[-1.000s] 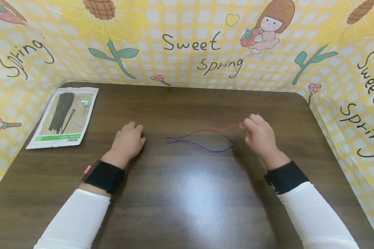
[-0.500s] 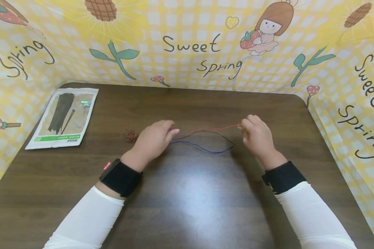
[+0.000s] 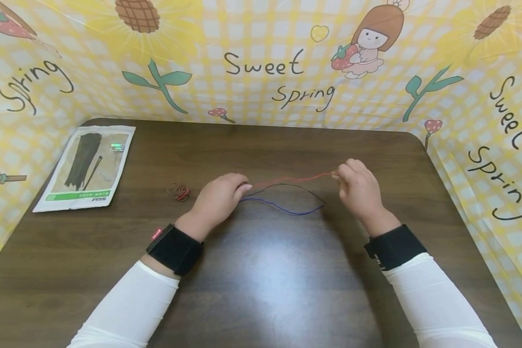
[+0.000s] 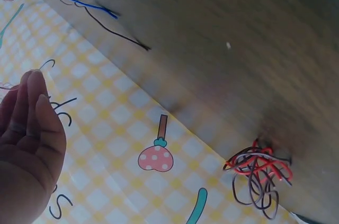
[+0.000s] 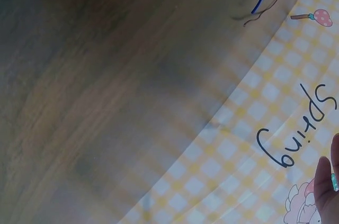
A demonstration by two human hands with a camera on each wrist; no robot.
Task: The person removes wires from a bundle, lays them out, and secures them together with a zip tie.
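Note:
A thin red wire (image 3: 302, 179) stretches between my two hands in the head view, slightly wavy. My left hand (image 3: 217, 198) pinches its left end between thumb and fingertips; a short wire tip sticks up past these fingers (image 4: 36, 89) in the left wrist view. At the other end, my right hand (image 3: 360, 186) pinches the red wire. Below it on the table lie a blue wire (image 3: 287, 210) and a dark wire (image 3: 306, 188), their right ends close together. Their left ends are partly hidden behind my left hand in the head view.
Left of my left hand lies a tangled bunch of red and dark wires (image 3: 182, 192). A white printed packet (image 3: 128, 147) rests at the table's back left. Patterned yellow cloth (image 3: 261, 29) walls the brown wooden table (image 3: 261, 299) at the back and sides.
My left hand has moved right, off the tangled wire bunch, which now shows, and has taken hold of the red wire's left end. The right hand has stayed almost still with its pinch.

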